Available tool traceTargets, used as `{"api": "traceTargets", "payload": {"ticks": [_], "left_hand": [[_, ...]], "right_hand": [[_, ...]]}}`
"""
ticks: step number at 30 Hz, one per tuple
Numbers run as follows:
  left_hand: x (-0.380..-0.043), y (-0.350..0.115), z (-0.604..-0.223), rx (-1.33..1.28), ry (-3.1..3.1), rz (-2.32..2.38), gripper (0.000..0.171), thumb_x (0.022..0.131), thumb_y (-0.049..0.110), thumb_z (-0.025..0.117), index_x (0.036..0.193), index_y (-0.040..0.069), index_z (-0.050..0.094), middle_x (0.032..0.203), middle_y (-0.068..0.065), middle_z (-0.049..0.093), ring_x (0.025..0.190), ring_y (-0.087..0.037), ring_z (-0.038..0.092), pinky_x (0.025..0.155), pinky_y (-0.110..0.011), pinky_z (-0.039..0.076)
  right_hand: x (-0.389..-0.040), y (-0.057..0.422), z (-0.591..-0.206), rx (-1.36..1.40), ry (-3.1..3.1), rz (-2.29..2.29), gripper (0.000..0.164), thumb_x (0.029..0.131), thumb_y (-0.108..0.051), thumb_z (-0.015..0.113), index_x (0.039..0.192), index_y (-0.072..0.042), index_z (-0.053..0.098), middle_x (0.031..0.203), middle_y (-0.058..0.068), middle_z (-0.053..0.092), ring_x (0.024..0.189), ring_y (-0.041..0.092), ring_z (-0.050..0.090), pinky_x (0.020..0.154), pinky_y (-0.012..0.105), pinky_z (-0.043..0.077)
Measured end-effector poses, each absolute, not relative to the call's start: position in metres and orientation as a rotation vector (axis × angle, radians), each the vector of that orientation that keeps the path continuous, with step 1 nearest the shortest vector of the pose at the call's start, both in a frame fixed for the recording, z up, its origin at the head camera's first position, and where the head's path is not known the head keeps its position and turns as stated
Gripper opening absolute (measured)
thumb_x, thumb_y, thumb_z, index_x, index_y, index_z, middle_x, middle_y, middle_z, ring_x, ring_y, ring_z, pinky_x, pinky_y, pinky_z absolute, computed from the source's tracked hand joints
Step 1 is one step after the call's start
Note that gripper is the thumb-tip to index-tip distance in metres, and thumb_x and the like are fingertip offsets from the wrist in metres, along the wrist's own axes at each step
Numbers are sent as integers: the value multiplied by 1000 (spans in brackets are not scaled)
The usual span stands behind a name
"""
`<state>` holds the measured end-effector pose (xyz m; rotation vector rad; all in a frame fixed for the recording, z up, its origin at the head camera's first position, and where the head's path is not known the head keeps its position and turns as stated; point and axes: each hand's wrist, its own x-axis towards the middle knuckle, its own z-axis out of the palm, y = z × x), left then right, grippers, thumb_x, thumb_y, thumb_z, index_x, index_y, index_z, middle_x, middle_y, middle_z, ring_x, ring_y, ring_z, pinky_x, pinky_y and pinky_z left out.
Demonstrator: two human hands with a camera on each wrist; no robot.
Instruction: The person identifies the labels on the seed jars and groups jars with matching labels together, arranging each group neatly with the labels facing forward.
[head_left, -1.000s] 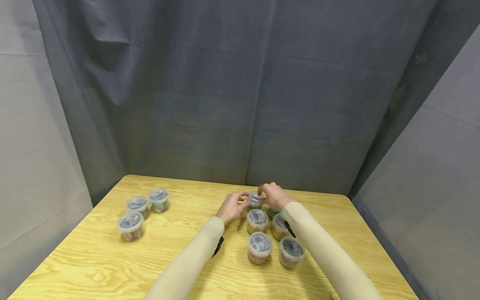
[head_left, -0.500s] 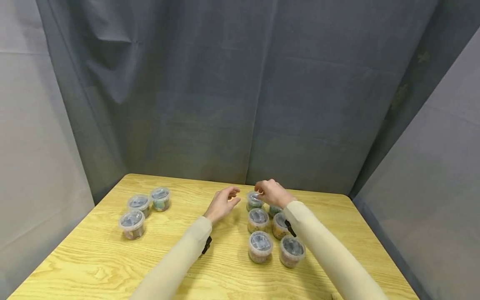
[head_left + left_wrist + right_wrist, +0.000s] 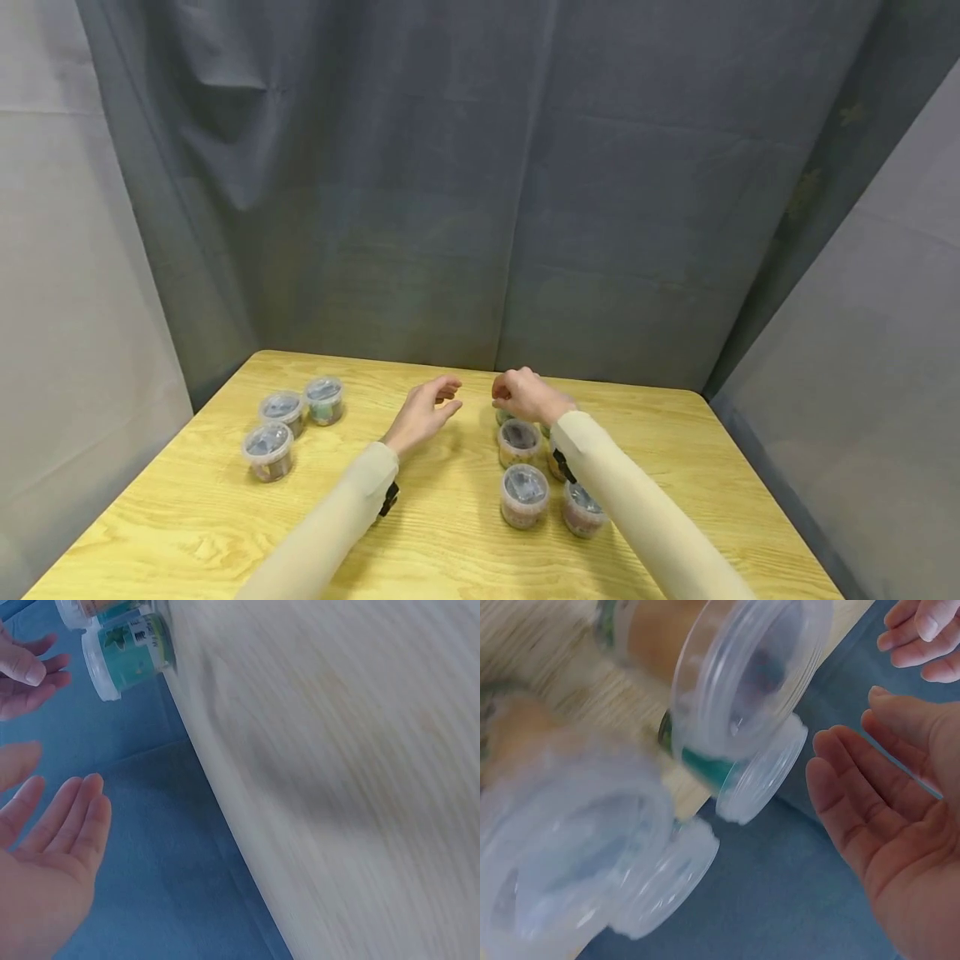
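Observation:
My left hand (image 3: 422,414) hovers over the table left of the tub group, its fingers loosely bent with nothing in them. In the left wrist view the palm of that left hand (image 3: 56,862) shows bare. Over the far end of the right-hand group is my right hand (image 3: 530,396), fingers relaxed; in the right wrist view this hand (image 3: 907,817) holds nothing. Below it, a green-labelled tub (image 3: 135,652) with a clear lid is partly hidden in the head view. Nearer stand a yellow-orange tub (image 3: 519,446) and two pinkish tubs (image 3: 524,500). The right forearm partly covers the others.
Three lidded tubs (image 3: 267,450) stand close together at the table's left, one with a green label (image 3: 325,408). The wooden table (image 3: 202,533) ends at a dark grey-blue curtain (image 3: 390,208), with pale cloth walls (image 3: 75,250) at the sides.
My left hand has drawn away leftward from the far green tub. My right hand has released that tub's lid area and shifted slightly left over it. The tubs stay put.

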<state>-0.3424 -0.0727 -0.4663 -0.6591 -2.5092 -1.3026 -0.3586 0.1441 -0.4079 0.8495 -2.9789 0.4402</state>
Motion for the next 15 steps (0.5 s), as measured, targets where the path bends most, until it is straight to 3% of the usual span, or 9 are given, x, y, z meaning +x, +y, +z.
{"api": "traceTargets", "payload": {"ticks": [15], "left_hand": [[-327,-117,-463,-516,-2612,-1191,20,97,24,64,115,16,68,111,-4,71,100,-18,67,87,-40,56]], "right_hand": [[-353,102,-413,780,-2911,972,10,94,-18,67,97,-11,74,91,2,74,76,11,66,67,29,58]]}}
